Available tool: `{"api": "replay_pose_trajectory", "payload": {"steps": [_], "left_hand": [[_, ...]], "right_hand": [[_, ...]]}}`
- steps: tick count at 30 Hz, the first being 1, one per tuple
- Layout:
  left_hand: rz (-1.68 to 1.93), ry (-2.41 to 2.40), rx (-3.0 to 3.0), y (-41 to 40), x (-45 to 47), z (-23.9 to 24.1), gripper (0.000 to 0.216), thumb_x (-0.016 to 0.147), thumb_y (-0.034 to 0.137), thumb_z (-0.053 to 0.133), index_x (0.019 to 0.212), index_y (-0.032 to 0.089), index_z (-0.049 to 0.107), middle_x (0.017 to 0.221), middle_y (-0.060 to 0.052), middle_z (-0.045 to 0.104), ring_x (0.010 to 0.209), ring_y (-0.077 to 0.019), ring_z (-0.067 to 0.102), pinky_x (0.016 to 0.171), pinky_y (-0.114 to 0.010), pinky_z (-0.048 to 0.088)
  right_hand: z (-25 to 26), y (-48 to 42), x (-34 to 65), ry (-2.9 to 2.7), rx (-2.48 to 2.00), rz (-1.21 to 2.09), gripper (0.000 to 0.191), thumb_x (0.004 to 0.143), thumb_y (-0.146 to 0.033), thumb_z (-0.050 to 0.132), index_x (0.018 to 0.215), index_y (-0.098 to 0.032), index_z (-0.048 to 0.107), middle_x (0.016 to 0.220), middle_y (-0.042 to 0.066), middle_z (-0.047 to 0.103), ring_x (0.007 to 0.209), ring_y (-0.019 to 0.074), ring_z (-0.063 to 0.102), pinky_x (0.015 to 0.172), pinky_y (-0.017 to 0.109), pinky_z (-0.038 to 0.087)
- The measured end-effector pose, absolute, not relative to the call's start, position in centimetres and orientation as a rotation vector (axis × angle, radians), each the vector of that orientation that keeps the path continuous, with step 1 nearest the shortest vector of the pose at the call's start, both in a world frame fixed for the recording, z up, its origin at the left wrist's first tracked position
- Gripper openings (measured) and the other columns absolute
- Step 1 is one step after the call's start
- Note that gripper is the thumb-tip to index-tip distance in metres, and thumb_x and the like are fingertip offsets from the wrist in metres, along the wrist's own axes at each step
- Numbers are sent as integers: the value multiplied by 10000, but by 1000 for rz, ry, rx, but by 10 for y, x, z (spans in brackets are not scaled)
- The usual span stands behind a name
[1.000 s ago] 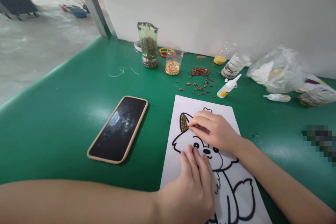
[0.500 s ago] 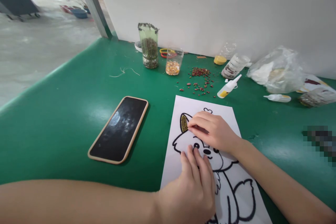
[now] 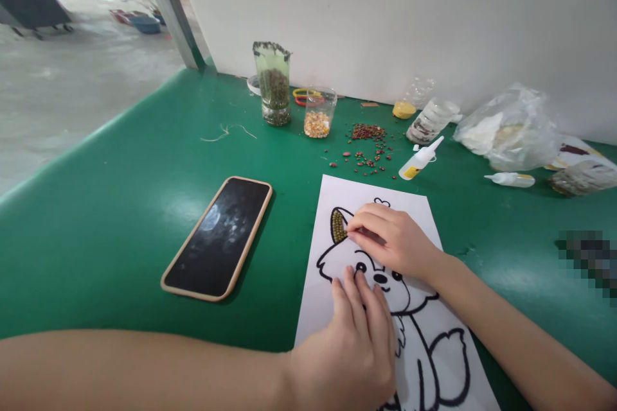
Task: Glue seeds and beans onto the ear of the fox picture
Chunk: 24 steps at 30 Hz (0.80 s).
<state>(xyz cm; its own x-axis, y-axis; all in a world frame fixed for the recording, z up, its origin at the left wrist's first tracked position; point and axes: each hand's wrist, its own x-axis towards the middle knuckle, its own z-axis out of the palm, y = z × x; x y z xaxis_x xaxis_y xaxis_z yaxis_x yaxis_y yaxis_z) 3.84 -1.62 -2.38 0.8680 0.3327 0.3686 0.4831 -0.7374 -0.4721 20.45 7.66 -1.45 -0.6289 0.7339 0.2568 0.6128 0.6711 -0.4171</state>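
A white sheet of paper (image 3: 315, 308) with a black outline drawing of a fox-like animal lies under both hands. Small green beans (image 3: 338, 226) fill part of the animal's left-hand ear in tight rows. My left hand (image 3: 359, 334) rests flat on the drawing below the face, fingers stretched out. Beside the beans, my right hand (image 3: 393, 237) has thumb and forefinger pinched together at the ear's edge. Whatever sits between those fingertips is too small to make out. Part of the face and the other ear are hidden by the right hand.
Left of the paper lies a phone (image 3: 219, 237). Behind it stand a green cut bottle of seeds (image 3: 276, 93) and a clear cup of corn kernels (image 3: 317, 122). Reddish beans (image 3: 369, 133), a glue bottle (image 3: 419, 160), a tipped jar (image 3: 431, 121) and a plastic bag (image 3: 511, 131) are farther right.
My right hand's pinched fingertips have shifted very slightly to the right, away from the rows of beans. My left hand and the paper stay put.
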Motion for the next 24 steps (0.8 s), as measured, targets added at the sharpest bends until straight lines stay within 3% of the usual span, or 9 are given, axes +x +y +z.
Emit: {"api": "replay_pose_trajectory", "payload": {"steps": [17, 24], "left_hand": [[-354, -582, -2459, -17, 38, -23, 426, 837, 183, 358, 1138, -18, 583, 1012, -215, 661, 923, -348, 653, 696, -448, 535], [-357, -594, -2463, -18, 39, -24, 423, 842, 179, 355, 1136, -20, 585, 1020, -219, 659, 924, -351, 653, 700, -448, 535]], "right_hand": [[-15, 77, 204, -2435, -1039, 459, 95, 878, -173, 482, 842, -187, 569, 817, 36, 609, 761, 141, 531, 667, 256, 420], [-15, 77, 208, -2170, -1224, 473, 154, 921, -195, 389, 885, -196, 540, 828, 25, 588, 703, 122, 521, 642, 248, 407]]}}
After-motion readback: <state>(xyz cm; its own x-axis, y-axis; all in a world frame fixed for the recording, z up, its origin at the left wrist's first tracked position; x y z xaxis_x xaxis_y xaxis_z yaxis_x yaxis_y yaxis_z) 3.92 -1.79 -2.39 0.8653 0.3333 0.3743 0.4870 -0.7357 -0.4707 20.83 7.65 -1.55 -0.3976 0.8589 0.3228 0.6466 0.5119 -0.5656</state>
